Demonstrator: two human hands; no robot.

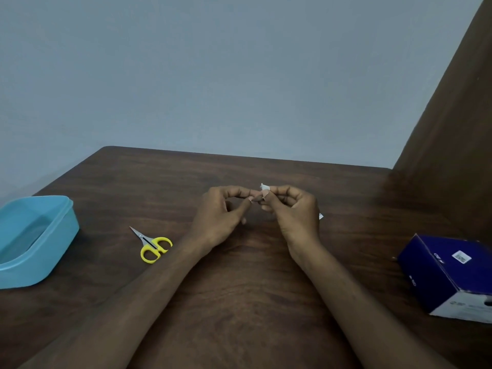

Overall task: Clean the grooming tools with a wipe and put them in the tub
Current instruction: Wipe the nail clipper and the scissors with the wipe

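Grey-blue wall (213, 70) across the top; dark brown panel (458, 129) rising at 2 o'clock.

Dark wood-grain counter (239, 288) filling the lower half, far edge against the wall.

Pale blue tub (57, 233) at 9 o'clock, lidless, cut by the frame's left edge; inside looks bare as far as visible.

Dark blue box (436, 272) at 4 o'clock, white lower face, small white label on top, partly out of frame; print too small to read.

Two bare forearms entering from 6 o'clock, hands meeting at centre above the counter.

Left hand (221, 217): fingers curled, thumb and forefinger tips pinched on something small where the hands meet; too small to tell what.

Right hand (292, 211): fingers curled, pinching a small white wipe (264, 189), a scrap of it sticking up above the fingertips. Another white fleck at the hand's right edge, cannot tell whether same piece.

Fingertips of both hands touching at the wipe.

Small scissors (153, 245) at 8 o'clock, yellow loops, blades closed, tip pointing toward 11 o'clock; flat on the counter between tub and left forearm, apart from both, outside the tub.
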